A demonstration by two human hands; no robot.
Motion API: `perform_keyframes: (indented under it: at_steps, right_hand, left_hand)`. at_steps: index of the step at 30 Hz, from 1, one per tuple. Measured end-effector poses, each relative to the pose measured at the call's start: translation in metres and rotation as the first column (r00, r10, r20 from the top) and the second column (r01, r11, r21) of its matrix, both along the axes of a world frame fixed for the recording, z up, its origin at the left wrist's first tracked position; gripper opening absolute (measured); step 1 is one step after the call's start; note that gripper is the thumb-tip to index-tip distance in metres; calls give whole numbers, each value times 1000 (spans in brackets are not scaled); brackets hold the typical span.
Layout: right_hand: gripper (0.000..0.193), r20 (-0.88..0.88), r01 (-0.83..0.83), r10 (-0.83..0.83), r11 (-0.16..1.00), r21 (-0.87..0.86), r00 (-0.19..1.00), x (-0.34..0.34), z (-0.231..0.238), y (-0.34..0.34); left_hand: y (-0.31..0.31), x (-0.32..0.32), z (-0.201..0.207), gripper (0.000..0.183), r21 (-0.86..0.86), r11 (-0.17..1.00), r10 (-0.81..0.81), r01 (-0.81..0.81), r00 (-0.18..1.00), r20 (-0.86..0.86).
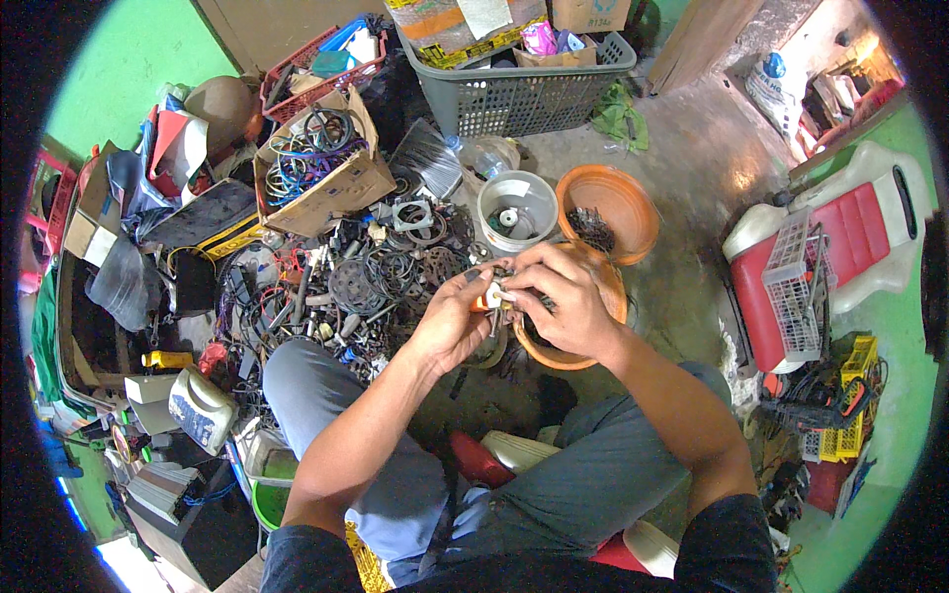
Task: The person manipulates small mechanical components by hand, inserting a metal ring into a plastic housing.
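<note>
Both hands meet in front of me, over the near side of an orange tub (565,360). My left hand (447,324) is closed round a small orange-and-white part with some metal on it (492,295). Pinched fingers of my right hand (568,301) grip the same part from the other side. Its exact kind is too small to make out, and the fingers cover some of it. Left of the hands spreads a heap of metal and plastic scrap parts (358,285).
Beyond the hands stand a grey bucket (487,219) with a white spool-like piece inside and a second orange tub (643,212) holding dark bits. A cardboard box (326,203) of cables rests behind the heap. Farther back is a grey basket (514,104); a red-and-white seat (850,237) is at right.
</note>
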State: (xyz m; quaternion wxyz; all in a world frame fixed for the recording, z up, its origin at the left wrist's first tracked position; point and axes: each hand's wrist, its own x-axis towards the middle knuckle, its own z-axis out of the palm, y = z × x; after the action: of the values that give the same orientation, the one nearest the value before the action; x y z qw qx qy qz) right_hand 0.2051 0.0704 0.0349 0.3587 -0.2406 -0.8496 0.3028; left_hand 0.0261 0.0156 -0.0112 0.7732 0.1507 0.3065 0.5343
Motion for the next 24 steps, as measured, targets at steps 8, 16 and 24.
perform_keyframes:
  at_steps: [8, 16, 24]
  right_hand:
    - [20, -97, 39, -51, 992, -118, 994, 0, -4, 1]
    - [16, -154, 20, -74, 945, -327, 985, -2, -17, 1]
    - [10, -296, -49, -325, 595, -802, 898, -8, -11, 2]
  left_hand:
    - [0, -6, 10, 38, 23, 1000, 11, -13, 997, 76]
    - [-1, -8, 11, 42, 25, 1000, 10, -12, 997, 77]
    - [0, -11, 6, 43, 27, 1000, 10, -13, 992, 122]
